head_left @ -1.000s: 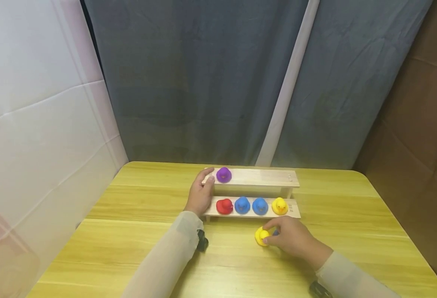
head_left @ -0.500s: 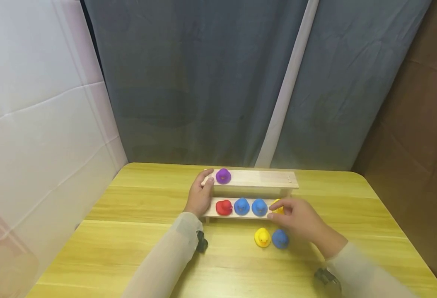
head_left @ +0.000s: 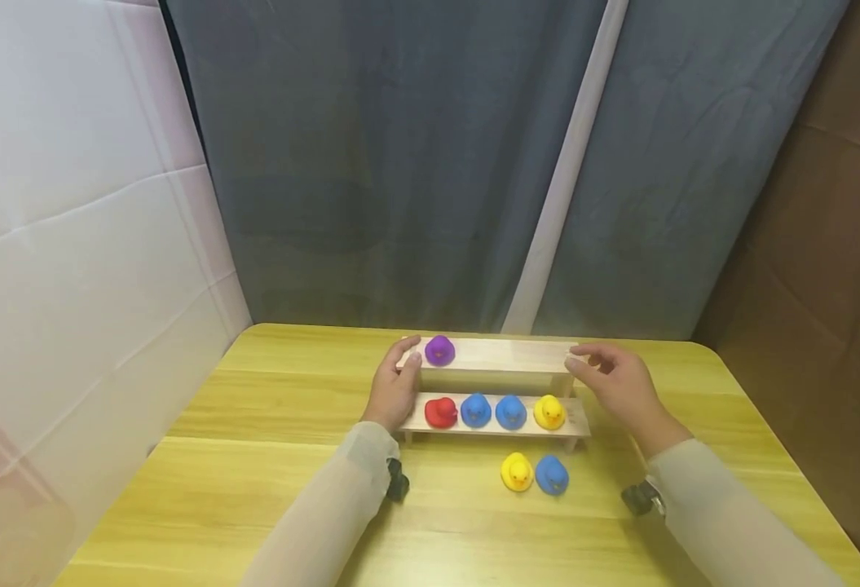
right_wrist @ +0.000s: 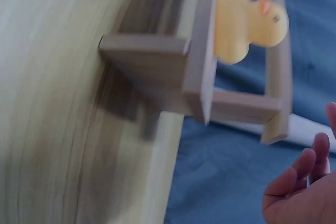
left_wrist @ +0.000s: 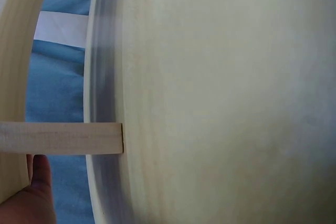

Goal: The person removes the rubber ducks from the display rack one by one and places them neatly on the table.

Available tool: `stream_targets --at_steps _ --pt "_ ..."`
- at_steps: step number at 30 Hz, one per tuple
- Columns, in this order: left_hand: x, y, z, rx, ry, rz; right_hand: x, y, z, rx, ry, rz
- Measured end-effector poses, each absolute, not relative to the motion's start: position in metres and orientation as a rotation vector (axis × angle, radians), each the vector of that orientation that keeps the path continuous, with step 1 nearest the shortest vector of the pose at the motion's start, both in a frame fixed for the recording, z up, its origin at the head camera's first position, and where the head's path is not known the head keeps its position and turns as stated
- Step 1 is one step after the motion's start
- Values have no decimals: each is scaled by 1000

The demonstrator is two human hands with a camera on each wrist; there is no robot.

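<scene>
A two-step wooden rack (head_left: 506, 356) stands on the table. My left hand (head_left: 393, 387) holds its left end, thumb and forefinger spanning the upper shelf beside a purple rubber duck (head_left: 440, 350). In the left wrist view the thumb (left_wrist: 42, 174) shows by a rack leg (left_wrist: 63, 138). On the lower shelf sit a red duck (head_left: 441, 412), two blue ducks (head_left: 476, 411) and a yellow duck (head_left: 549, 412). At the upper shelf's right end is my right hand (head_left: 616, 387), holding nothing, its fingers loosely bent; the right wrist view shows these fingers (right_wrist: 304, 163) apart from the wood.
In front of the rack, another yellow duck (head_left: 517, 472) and another blue duck (head_left: 552, 475) stand side by side on the wooden table (head_left: 253, 456). A grey curtain (head_left: 400, 163) hangs behind, with a white cloth (head_left: 92, 244) at left and a brown one (head_left: 818, 244) at right.
My right hand has let go of the yellow duck on the table and moved up past the lower shelf to the upper shelf's right end. The left hand stays put.
</scene>
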State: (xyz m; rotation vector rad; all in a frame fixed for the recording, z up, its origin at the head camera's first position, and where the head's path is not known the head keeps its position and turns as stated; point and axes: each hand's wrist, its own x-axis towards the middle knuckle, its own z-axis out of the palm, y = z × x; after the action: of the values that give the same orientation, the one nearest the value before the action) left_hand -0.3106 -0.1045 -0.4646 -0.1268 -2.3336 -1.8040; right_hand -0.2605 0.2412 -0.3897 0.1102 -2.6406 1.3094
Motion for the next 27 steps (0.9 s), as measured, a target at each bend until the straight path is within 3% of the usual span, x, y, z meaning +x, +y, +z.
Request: stream_targets --at_steps 15,27 --pt "-314 -104 -463 -166 -2312 -1776 -296 253 -408 144 -2626 1531" --pt "-308 -104 -462 -134 -2323 -1792 -304 245 -424 80 -2553 1812"
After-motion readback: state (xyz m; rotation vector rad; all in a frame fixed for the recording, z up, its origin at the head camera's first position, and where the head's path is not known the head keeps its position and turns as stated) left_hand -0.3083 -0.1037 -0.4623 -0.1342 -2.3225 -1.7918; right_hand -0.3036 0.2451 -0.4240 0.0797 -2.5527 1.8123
